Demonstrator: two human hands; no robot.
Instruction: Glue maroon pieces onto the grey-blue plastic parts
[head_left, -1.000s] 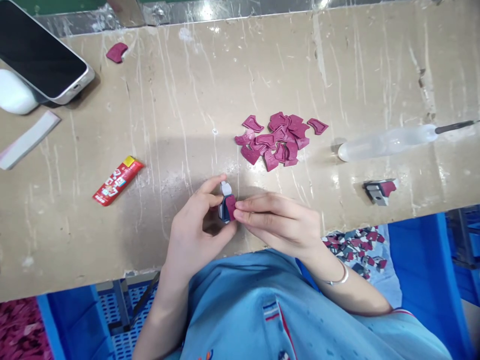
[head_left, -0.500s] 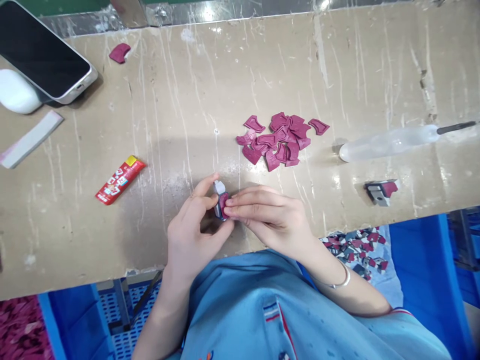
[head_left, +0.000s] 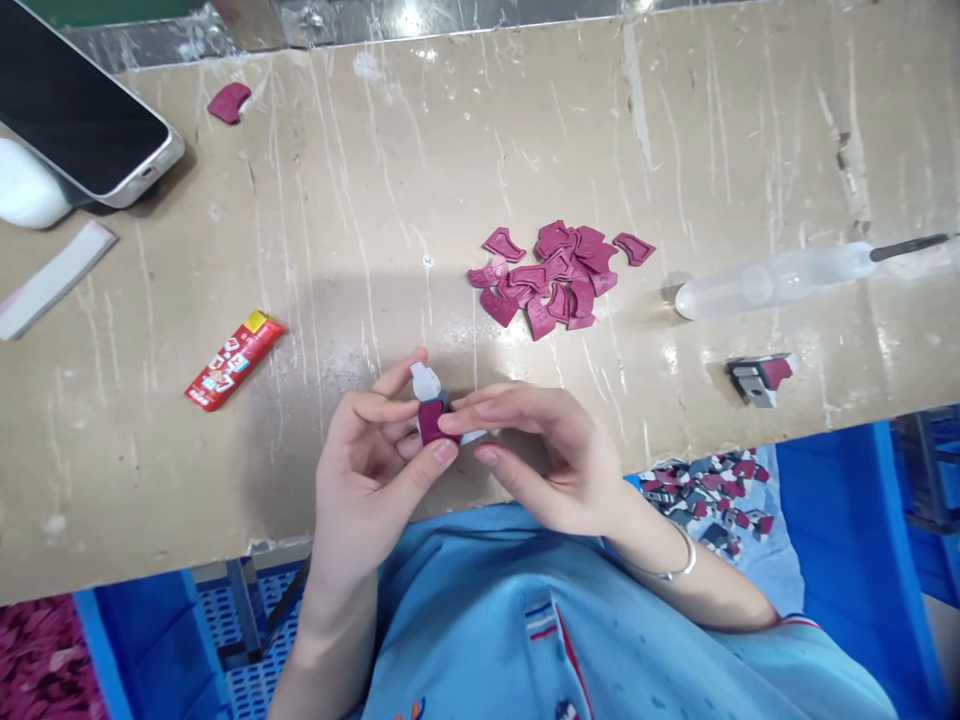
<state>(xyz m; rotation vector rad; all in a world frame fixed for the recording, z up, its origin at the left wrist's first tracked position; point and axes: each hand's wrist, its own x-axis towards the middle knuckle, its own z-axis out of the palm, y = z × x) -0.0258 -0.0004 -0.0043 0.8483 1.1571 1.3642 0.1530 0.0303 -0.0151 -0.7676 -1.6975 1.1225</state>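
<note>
My left hand [head_left: 375,465] pinches a small plastic toy part [head_left: 431,421] between thumb and fingers, just above the table near its front edge. The part has a maroon face, a dark grey body and a whitish knob [head_left: 426,381] at its top. Stretched fingers of my right hand [head_left: 551,450] press on the maroon face from the right, while the right thumb stands apart from it. A pale tip shows below those fingers. Beyond my hands lies a loose pile of maroon plastic pieces [head_left: 559,270].
A similar part [head_left: 761,378] and a translucent-handled tool [head_left: 776,282] lie right. Left are a red packet [head_left: 234,362], a whitish strip [head_left: 56,280], a phone [head_left: 82,100], a white case [head_left: 28,185] and a lone maroon piece [head_left: 229,102]. Blue bins [head_left: 840,520] stand below the table edge.
The toy part has been turned so its broad maroon face shows. My right thumb has come away from it, and the right fingers now lie across the face.
</note>
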